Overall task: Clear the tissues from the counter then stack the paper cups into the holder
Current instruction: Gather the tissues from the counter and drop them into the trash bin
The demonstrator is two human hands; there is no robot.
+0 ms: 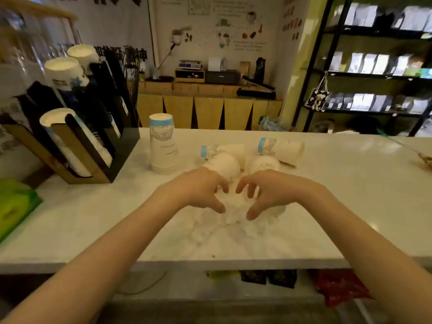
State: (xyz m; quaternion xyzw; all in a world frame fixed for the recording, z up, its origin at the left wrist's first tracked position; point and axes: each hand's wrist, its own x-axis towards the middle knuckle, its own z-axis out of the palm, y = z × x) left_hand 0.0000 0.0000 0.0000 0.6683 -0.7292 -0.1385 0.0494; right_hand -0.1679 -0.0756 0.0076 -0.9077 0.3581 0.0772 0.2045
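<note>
Crumpled white tissues (230, 219) lie in a loose pile on the white counter (339, 195), near its front edge. My left hand (198, 190) and my right hand (268, 191) hover over the pile with fingers curled and apart, thumbs close to the tissue; neither has closed on it. Just behind the hands several white paper cups with blue rims lie tipped over (281, 149). An upside-down stack of cups (163, 143) stands to their left. The black cup holder (93, 127) sits at the counter's left end with cup stacks in its slots.
A green packet (14, 204) lies at the far left of the counter. Glass jars stand behind the holder. Beyond the counter are a wooden cabinet (205, 108) and black shelves (374, 73) with bags. Red and dark bags sit under the counter.
</note>
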